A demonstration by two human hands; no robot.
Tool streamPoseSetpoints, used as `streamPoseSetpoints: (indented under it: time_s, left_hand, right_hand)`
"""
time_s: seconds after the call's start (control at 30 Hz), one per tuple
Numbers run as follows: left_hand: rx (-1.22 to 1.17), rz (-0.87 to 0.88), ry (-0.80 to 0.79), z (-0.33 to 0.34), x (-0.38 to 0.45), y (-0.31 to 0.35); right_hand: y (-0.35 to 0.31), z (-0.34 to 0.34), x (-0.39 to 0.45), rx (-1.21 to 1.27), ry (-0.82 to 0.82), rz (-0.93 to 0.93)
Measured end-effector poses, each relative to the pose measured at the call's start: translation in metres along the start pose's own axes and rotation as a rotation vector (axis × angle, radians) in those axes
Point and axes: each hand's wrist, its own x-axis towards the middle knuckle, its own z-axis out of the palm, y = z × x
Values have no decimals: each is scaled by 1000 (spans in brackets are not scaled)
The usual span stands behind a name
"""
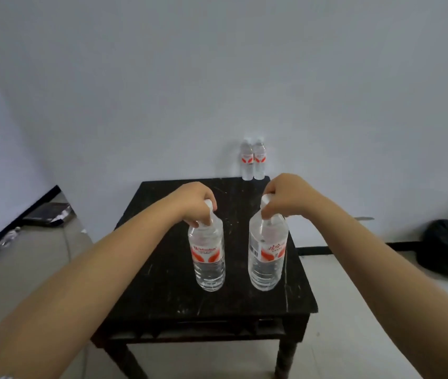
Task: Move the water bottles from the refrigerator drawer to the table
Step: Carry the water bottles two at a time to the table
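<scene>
- Left hand (197,201) closed round neck of left bottle (208,255), upright on black table (162,269).
- Right hand (285,196) pinching neck of right bottle (268,253), upright beside it.
- Two more bottles (253,160) beyond right hand, at far table edge.

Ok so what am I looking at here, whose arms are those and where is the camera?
There is no machine here. One wide-angle camera is worn on a person's head and looks forward and down, so the two bare arms reaching in are that person's own. The left hand grips a water bottle around its neck, and the right hand grips another bottle the same way. Both stand upright on, or just above, a dark wooden table. Two more bottles stand together at the table's far edge, against the pale wall.
</scene>
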Motion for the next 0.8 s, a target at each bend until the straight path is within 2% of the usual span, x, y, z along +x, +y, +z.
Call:
streamPoseSetpoints:
  time_s: [0.27,0.43,0.6,0.8]
  left_hand:
    - [26,-52,54,-56,131,-31]
    - [16,-47,87,-79,214,-48]
    - [-41,-30,56,-96,302,-73]
    - [-66,28,31,-110,411,-103]
  right_hand:
    - [-5,-4,158,-112,-86,-64]
    - [-5,-5,254,-49,-119,22]
    - [-3,9,340,-29,-39,131]
    - [0,26,435,-76,-19,222]
